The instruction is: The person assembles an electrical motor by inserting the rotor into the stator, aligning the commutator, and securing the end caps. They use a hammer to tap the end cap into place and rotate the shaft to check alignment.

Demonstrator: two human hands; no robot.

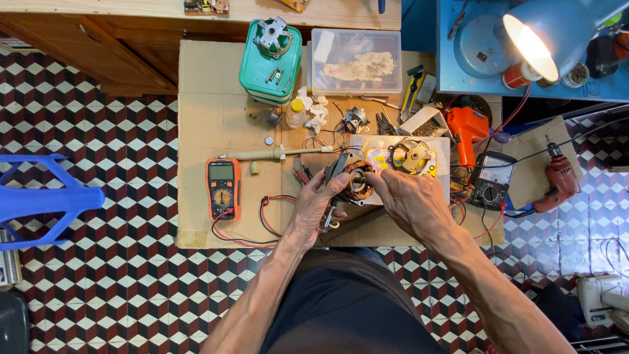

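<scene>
Hands meet over a sheet of cardboard (216,98) laid on a checkered tile floor (98,275), seen from the head camera looking straight down. The left hand (314,200) is closed around the near side of a small motor coil (357,180), a ring of copper winding in a dark frame, with its thumb up against the frame. The right hand (409,200) covers the coil's other side, fingers curled onto it, so both hands grip the one part. The coil is held just above the cardboard, near its middle, in front of the person's lap.

To the left of the hands lies an orange multimeter (222,188), its red lead (268,216) looping toward the left wrist. A soldering iron (275,155) lies just beyond it, pointing right. Farther back stands a green box (268,69) with a grey metal housing on top, and beside it a clear plastic tub (357,62). Just behind the coil sits a round fan-motor cover (411,156) on a pale tray. To the right are an orange glue gun (466,131), a black analog meter (493,180) and a red drill (560,180). A lit blue lamp (557,33) shines from the upper right, and a blue plastic stool (39,200) stands at the left edge.
</scene>
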